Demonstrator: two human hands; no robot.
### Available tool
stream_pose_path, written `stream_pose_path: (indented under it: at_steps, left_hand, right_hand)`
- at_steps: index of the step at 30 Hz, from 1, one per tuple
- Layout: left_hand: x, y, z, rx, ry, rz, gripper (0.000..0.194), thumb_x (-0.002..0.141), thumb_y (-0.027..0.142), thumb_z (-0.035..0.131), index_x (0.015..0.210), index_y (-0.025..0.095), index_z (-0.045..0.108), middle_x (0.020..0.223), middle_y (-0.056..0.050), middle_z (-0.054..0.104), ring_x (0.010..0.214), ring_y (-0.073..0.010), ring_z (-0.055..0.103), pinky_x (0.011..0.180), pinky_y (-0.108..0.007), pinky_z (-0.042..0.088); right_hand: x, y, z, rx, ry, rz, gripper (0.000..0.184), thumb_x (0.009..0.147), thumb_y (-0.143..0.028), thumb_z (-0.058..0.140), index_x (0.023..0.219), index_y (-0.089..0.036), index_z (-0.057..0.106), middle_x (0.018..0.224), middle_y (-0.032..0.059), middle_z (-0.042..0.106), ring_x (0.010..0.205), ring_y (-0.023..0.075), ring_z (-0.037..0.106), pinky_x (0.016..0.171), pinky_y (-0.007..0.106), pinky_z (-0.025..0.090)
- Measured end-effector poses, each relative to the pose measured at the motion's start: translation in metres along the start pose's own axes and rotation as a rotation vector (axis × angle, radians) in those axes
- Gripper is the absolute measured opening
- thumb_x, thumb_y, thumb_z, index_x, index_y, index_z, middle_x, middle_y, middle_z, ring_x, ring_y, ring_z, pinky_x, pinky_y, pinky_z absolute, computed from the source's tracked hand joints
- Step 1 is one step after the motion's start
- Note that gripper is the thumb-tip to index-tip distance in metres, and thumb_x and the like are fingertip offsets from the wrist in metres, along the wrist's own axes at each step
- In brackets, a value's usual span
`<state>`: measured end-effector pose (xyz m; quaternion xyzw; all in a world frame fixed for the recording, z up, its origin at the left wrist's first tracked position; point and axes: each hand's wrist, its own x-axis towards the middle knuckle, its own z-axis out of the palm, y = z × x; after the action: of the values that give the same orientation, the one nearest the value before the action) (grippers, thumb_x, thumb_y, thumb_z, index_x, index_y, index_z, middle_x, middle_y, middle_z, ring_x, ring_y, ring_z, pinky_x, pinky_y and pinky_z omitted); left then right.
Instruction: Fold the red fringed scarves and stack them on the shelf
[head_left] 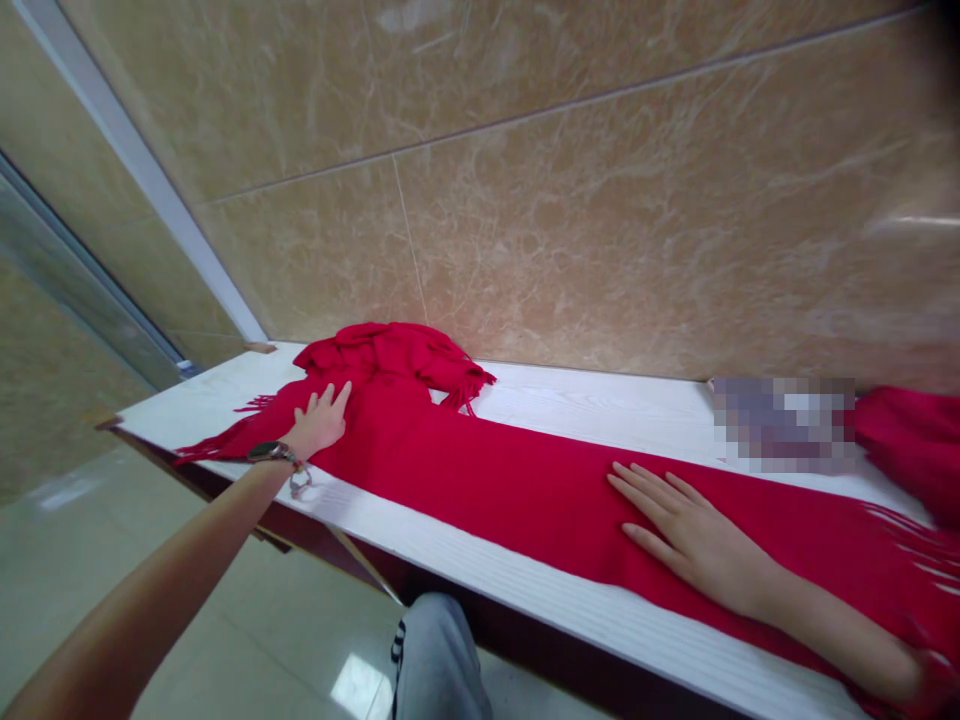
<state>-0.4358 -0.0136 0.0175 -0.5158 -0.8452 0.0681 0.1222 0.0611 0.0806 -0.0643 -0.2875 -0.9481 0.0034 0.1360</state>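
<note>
A long white worktop (600, 405) with a faint wood-grain finish ran from the left of the view toward the lower right, dark reddish-brown beneath its pale near edge. Behind it rose a wall (570, 220) of tan marbled panels. At left, a pale strip (176, 200) slanted down the wall to the worktop's far side, ending by a small brown piece (260, 348). Below spread a glossy greenish-grey floor (225, 610) with a bright patch of light, and a knee (439, 650) in grey cloth stood close to the near edge.

A red scarf (487, 480) lay lengthwise on the worktop, mostly smooth, next to a crumpled red heap (382, 350) by the wall; whether the two joined was unclear. The left hand (319, 420), a dark watch (268, 452) at its wrist, rested near the heap, fingers released and spread. The right hand (686, 535) lay flat on the scarf, fingers straight and released. Beyond it, a pixelated item (772, 425) sat beside more red cloth (911, 440).
</note>
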Motion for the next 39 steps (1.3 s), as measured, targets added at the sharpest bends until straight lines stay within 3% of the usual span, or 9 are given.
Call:
stream_pose_path:
  at_steps: [5, 8, 11, 20, 24, 27, 30, 36, 39]
  left_hand:
    - [-0.031, 0.099, -0.010, -0.123, 0.282, 0.356, 0.048, 0.092, 0.032, 0.025, 0.138, 0.018, 0.028, 0.148, -0.013, 0.013, 0.135, -0.0298, 0.009, 0.104, -0.051, 0.020]
    - [-0.044, 0.142, -0.008, -0.220, 0.165, 0.562, 0.048, 0.093, 0.039, 0.025, 0.138, 0.023, 0.028, 0.149, -0.008, 0.013, 0.135, -0.0249, 0.010, 0.105, -0.047, 0.020]
    - [-0.044, 0.154, 0.000, -0.231, 0.012, 0.618, 0.048, 0.092, 0.040, 0.025, 0.138, 0.026, 0.028, 0.147, -0.005, 0.021, 0.135, -0.0214, 0.015, 0.105, -0.046, 0.020]
    - [-0.038, 0.146, -0.003, -0.165, -0.021, 0.588, 0.049, 0.090, 0.033, 0.024, 0.138, 0.022, 0.029, 0.144, -0.005, 0.027, 0.133, -0.0211, 0.022, 0.104, -0.047, 0.023]
    - [-0.028, 0.197, -0.033, -0.078, 0.016, 0.532, 0.047, 0.085, 0.024, 0.028, 0.126, 0.013, 0.048, 0.131, -0.014, 0.046, 0.123, -0.0291, 0.040, 0.097, -0.051, 0.032]
    - [-0.032, 0.257, -0.051, -0.176, 0.162, 0.725, 0.046, 0.086, 0.024, 0.027, 0.127, 0.013, 0.045, 0.138, -0.012, 0.038, 0.125, -0.0259, 0.037, 0.098, -0.044, 0.034]
    - [-0.040, 0.299, -0.048, -0.248, 0.187, 0.878, 0.047, 0.089, 0.025, 0.024, 0.131, 0.013, 0.040, 0.141, -0.011, 0.033, 0.129, -0.0229, 0.030, 0.100, -0.039, 0.032]
    - [-0.034, 0.308, -0.012, -0.300, 0.178, 0.951, 0.048, 0.089, 0.033, 0.024, 0.133, 0.021, 0.039, 0.142, -0.005, 0.033, 0.131, -0.0216, 0.028, 0.103, -0.041, 0.027]
    - [-0.028, 0.306, -0.003, -0.319, 0.192, 0.945, 0.049, 0.089, 0.036, 0.023, 0.134, 0.023, 0.039, 0.142, -0.003, 0.033, 0.131, -0.0209, 0.028, 0.104, -0.040, 0.027]
  right_hand:
    - [0.004, -0.010, -0.014, -0.003, -0.076, 0.029, 0.053, 0.091, -0.047, 0.026, 0.137, -0.020, 0.032, 0.142, 0.0080, 0.031, 0.131, 0.0234, 0.024, 0.105, 0.049, 0.025]
    - [0.003, -0.012, -0.021, 0.002, -0.100, 0.035, 0.053, 0.091, -0.047, 0.026, 0.137, -0.021, 0.031, 0.142, 0.0079, 0.030, 0.131, 0.0232, 0.024, 0.105, 0.048, 0.024]
    - [-0.004, -0.004, -0.023, -0.002, -0.103, 0.049, 0.050, 0.092, -0.045, 0.026, 0.137, -0.024, 0.030, 0.143, 0.0062, 0.029, 0.131, 0.0232, 0.023, 0.104, 0.049, 0.024]
    - [-0.029, 0.036, -0.024, -0.089, -0.080, 0.271, 0.049, 0.093, -0.038, 0.024, 0.137, -0.018, 0.031, 0.143, 0.0122, 0.029, 0.131, 0.0272, 0.024, 0.101, 0.051, 0.026]
    - [-0.008, 0.014, -0.031, -0.040, -0.070, 0.348, 0.055, 0.091, -0.042, 0.028, 0.137, -0.011, 0.031, 0.142, 0.0169, 0.028, 0.131, 0.0310, 0.022, 0.101, 0.055, 0.024]
    - [0.007, 0.001, -0.034, 0.024, -0.043, 0.267, 0.056, 0.091, -0.045, 0.027, 0.138, -0.013, 0.028, 0.143, 0.0156, 0.027, 0.132, 0.0302, 0.021, 0.102, 0.055, 0.024]
    - [0.001, 0.009, -0.034, -0.003, -0.068, 0.256, 0.056, 0.092, -0.046, 0.027, 0.137, -0.014, 0.030, 0.142, 0.0151, 0.029, 0.130, 0.0293, 0.025, 0.102, 0.054, 0.026]
    - [-0.045, 0.067, -0.047, -0.134, -0.088, 0.394, 0.049, 0.092, -0.039, 0.030, 0.134, -0.013, 0.035, 0.140, 0.0169, 0.033, 0.130, 0.0315, 0.026, 0.096, 0.056, 0.031]
    - [-0.057, 0.088, -0.062, -0.062, -0.088, 0.412, 0.042, 0.091, -0.034, 0.037, 0.127, -0.014, 0.044, 0.133, 0.0145, 0.045, 0.124, 0.0275, 0.038, 0.098, 0.050, 0.033]
